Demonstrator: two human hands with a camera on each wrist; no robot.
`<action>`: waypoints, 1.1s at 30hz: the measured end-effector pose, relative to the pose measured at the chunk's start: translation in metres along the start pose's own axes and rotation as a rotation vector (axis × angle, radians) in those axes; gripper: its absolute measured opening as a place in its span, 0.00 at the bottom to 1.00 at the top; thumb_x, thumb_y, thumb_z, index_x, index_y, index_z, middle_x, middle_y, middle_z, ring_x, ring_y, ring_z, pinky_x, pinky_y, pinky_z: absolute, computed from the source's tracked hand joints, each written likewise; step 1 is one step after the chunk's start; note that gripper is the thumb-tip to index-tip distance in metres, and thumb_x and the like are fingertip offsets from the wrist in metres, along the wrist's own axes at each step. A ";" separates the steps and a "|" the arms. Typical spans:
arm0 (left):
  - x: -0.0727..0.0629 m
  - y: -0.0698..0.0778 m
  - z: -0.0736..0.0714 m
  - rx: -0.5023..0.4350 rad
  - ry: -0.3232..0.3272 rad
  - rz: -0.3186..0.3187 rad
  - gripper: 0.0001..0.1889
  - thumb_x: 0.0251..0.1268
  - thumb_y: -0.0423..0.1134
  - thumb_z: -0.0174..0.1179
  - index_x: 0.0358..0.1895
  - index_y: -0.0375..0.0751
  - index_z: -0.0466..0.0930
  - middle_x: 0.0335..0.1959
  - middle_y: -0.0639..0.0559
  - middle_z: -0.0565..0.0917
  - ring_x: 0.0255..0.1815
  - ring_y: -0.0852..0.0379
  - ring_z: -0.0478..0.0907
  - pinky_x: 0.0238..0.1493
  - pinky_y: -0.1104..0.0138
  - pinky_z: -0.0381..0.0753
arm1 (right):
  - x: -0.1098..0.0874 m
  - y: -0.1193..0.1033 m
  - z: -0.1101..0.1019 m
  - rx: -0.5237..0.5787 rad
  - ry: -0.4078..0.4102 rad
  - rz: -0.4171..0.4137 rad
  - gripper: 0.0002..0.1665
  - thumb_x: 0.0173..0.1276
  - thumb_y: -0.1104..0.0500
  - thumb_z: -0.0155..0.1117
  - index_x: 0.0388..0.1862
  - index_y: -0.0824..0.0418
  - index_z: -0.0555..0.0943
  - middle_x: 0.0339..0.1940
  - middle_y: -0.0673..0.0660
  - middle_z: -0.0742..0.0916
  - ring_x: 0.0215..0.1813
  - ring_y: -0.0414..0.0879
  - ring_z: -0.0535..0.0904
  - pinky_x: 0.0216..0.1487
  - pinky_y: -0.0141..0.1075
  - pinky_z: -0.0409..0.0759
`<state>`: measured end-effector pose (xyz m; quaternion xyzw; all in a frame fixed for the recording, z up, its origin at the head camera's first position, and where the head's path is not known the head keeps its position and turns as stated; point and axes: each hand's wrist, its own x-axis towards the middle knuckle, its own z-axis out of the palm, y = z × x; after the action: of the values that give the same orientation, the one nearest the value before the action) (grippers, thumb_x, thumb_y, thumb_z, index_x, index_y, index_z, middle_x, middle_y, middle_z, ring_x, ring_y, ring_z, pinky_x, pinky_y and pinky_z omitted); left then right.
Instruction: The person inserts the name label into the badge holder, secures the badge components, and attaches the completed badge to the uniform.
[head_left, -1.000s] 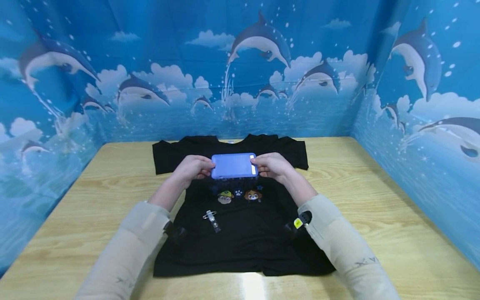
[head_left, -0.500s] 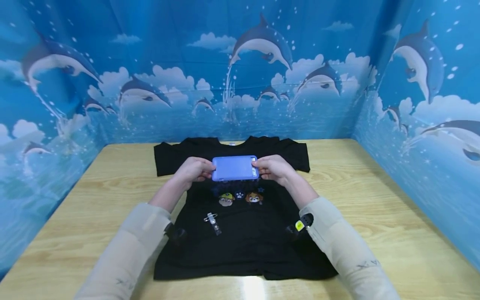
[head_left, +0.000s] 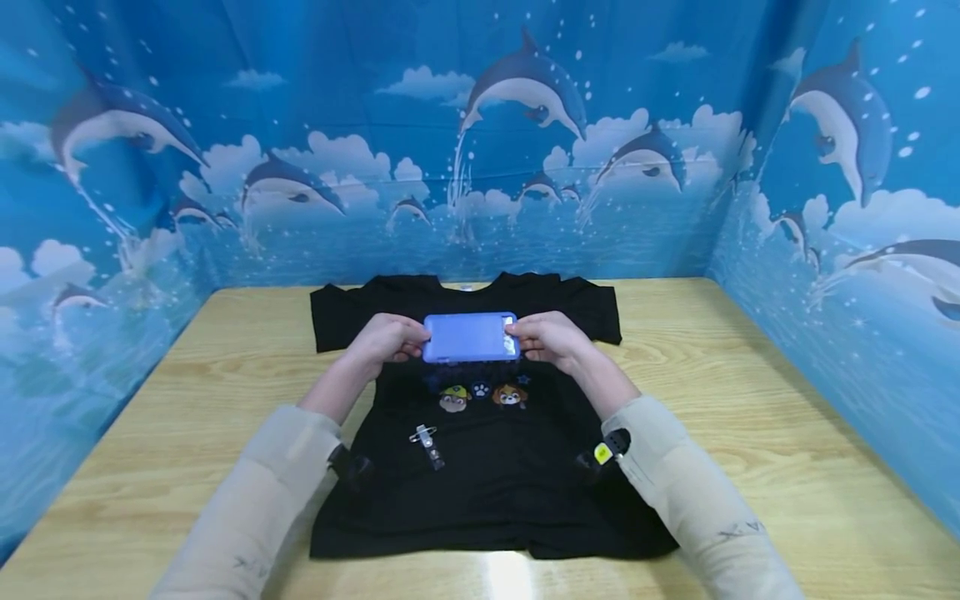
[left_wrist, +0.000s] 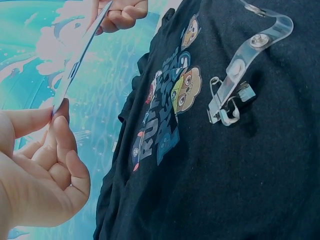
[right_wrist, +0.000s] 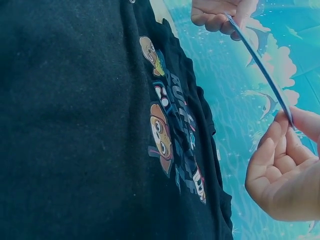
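Held up over the chest of a black T-shirt (head_left: 450,500) is a thin blue card holder (head_left: 467,337) with a pale patch at its right end. My left hand (head_left: 386,337) pinches its left end between thumb and fingers, and my right hand (head_left: 551,337) pinches the right end. Both wrist views show the card holder (left_wrist: 80,62) edge-on and apart from the shirt. A badge clip (head_left: 427,447) with a clear strap, metal snaps and a safety pin lies on the shirt's front, nearer me. Cartoon dog faces (head_left: 510,395) are printed below the card holder; part of the print is hidden behind it.
The T-shirt is spread flat on a wooden table (head_left: 750,400), sleeves toward the back. A blue curtain (head_left: 360,233) printed with dolphins stands behind the table and along both sides. A wrist camera strap (head_left: 617,440) sits at my right cuff.
Both hands keep the card holder in nearly the same place over the shirt. Its tilt and the shine on the pale patch change slightly. The whole view shifts a little.
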<state>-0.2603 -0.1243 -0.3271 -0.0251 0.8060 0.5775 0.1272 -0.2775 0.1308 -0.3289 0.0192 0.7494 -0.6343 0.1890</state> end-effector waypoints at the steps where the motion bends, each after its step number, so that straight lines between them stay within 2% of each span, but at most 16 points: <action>1: 0.000 0.000 0.000 0.001 -0.002 0.000 0.15 0.60 0.36 0.57 0.47 0.28 0.77 0.24 0.52 0.79 0.25 0.59 0.75 0.44 0.57 0.72 | -0.001 0.000 0.000 0.001 0.000 -0.001 0.14 0.65 0.59 0.61 0.45 0.68 0.78 0.23 0.51 0.80 0.25 0.40 0.74 0.32 0.32 0.75; 9: -0.001 0.000 -0.001 0.002 -0.001 -0.004 0.15 0.62 0.36 0.56 0.48 0.28 0.77 0.24 0.51 0.79 0.26 0.58 0.75 0.46 0.56 0.72 | -0.002 0.000 -0.004 0.027 -0.007 0.006 0.18 0.65 0.60 0.61 0.49 0.71 0.75 0.25 0.53 0.80 0.24 0.40 0.74 0.29 0.30 0.74; 16: 0.000 -0.002 -0.002 0.003 -0.007 0.004 0.15 0.62 0.36 0.56 0.48 0.28 0.77 0.24 0.52 0.79 0.27 0.57 0.75 0.39 0.62 0.72 | -0.003 0.002 -0.007 0.051 -0.006 0.014 0.18 0.65 0.61 0.60 0.50 0.72 0.74 0.23 0.52 0.80 0.24 0.39 0.73 0.29 0.30 0.73; 26: -0.002 -0.003 -0.003 -0.007 -0.006 0.011 0.15 0.62 0.35 0.56 0.48 0.27 0.77 0.24 0.52 0.78 0.26 0.59 0.75 0.43 0.59 0.72 | -0.004 0.002 -0.008 0.043 -0.010 0.024 0.18 0.66 0.60 0.60 0.50 0.71 0.74 0.24 0.52 0.80 0.25 0.40 0.73 0.31 0.30 0.73; 33: -0.004 -0.004 -0.004 -0.012 -0.005 0.020 0.15 0.62 0.35 0.56 0.47 0.27 0.77 0.24 0.52 0.77 0.26 0.59 0.74 0.40 0.60 0.72 | -0.006 0.003 -0.007 0.044 -0.016 0.020 0.18 0.66 0.60 0.60 0.50 0.71 0.74 0.24 0.52 0.80 0.25 0.40 0.73 0.32 0.31 0.73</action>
<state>-0.2565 -0.1297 -0.3291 -0.0166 0.8025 0.5835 0.1233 -0.2734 0.1395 -0.3287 0.0260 0.7334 -0.6489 0.2009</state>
